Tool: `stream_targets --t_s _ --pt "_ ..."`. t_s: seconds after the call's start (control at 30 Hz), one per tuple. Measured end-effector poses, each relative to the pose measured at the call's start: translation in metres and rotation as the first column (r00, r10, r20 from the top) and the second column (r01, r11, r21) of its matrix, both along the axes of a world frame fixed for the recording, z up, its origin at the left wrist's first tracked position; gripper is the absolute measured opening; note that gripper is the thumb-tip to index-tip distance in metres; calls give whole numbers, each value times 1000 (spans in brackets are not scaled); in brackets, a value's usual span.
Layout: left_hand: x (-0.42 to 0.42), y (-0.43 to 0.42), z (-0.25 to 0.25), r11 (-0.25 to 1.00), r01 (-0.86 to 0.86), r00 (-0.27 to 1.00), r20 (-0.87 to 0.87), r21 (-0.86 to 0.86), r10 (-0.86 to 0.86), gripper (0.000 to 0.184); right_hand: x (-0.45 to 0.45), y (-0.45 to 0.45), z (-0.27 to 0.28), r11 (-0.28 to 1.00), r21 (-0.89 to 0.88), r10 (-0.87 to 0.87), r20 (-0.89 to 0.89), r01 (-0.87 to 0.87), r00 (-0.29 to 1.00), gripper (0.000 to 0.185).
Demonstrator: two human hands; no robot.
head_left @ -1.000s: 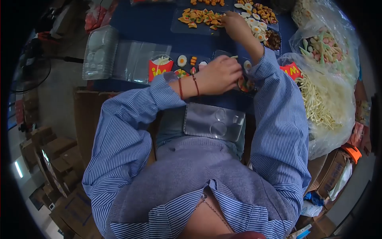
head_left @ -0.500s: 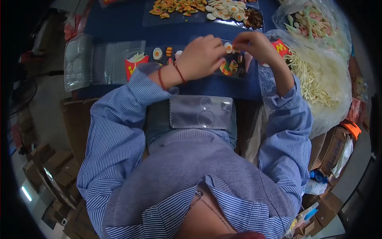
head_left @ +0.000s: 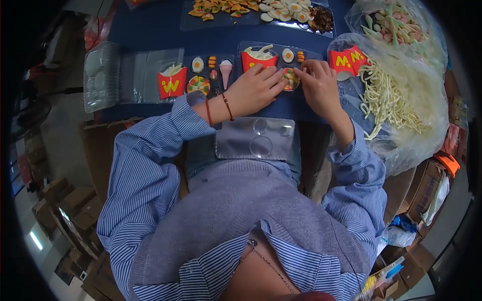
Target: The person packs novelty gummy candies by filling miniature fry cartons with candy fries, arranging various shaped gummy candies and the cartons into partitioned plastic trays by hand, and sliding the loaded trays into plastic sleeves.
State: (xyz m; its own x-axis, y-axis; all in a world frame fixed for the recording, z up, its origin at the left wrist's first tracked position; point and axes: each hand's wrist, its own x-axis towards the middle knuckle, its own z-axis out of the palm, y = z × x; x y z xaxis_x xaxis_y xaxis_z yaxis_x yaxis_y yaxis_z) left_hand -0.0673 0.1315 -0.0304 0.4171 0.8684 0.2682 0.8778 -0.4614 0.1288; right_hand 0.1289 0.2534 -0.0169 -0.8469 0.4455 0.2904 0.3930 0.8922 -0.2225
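Note:
A clear plastic tray (head_left: pixel 305 53) lies in front of me with miniature toy food in it: a red fries box (head_left: pixel 258 59), a fried egg (head_left: pixel 287 55), a small burger-like piece (head_left: pixel 300 56) and a round pizza (head_left: pixel 290 79). My left hand (head_left: pixel 256 89) lies over the tray's lower left, fingers stretched out with the tips by the pizza. At the tray's right side is my right hand (head_left: pixel 321 88), its fingers bent and drawn together downward. Whatever lies beneath its fingertips is hidden.
A filled tray (head_left: pixel 231 59) holds another fries box, egg, pizza and ice-cream cone. Stacked clear trays (head_left: pixel 101 75) stand far left. Loose white fries (head_left: pixel 391 100) and red boxes (head_left: pixel 349 61) lie on plastic at right. Small food piles (head_left: pixel 286 10) sit at the back.
My right hand has moved down toward me along the tray's right side. My left hand has shifted slightly down, uncovering the fries box and the neighbouring tray's cone.

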Motion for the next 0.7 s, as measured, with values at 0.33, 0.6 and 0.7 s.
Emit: stream_targets --t_s 0.33,0.6,0.7 --pt "7 -11 -6 992 -111 984 -144 -61 101 70 12 -38 -11 984 125 -143 134 127 981 64" --pt "-27 -53 21 927 -370 929 -18 -54 370 83 21 -45 -17 994 75 -93 187 80 978 80" --pt "-79 -75 8 873 -486 873 -51 -37 484 89 11 -52 -6 988 122 -115 214 90 970 77"
